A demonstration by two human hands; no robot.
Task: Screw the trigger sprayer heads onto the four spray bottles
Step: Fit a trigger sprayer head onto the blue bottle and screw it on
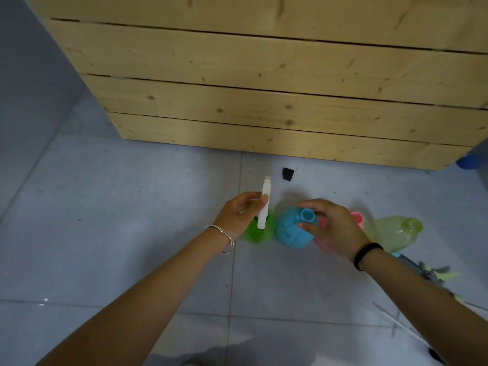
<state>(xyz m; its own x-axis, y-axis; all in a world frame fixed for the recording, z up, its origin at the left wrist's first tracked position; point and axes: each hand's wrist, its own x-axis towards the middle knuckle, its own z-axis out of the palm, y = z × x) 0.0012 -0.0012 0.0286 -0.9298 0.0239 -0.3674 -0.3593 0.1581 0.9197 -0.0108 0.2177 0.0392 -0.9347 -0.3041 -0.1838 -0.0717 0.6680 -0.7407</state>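
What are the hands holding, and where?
Left hand grips the white sprayer head mid-body, atop the green bottle. Right hand pinches the blue bottle near its neck.

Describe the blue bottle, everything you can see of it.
The blue bottle is a round, squat, opaque body, plastic by its look, with a short open neck and no sprayer head on it. It stands on the tiled floor, between the green bottle and the pink bottle. The right hand curls around its neck, fingers on both sides of the opening.
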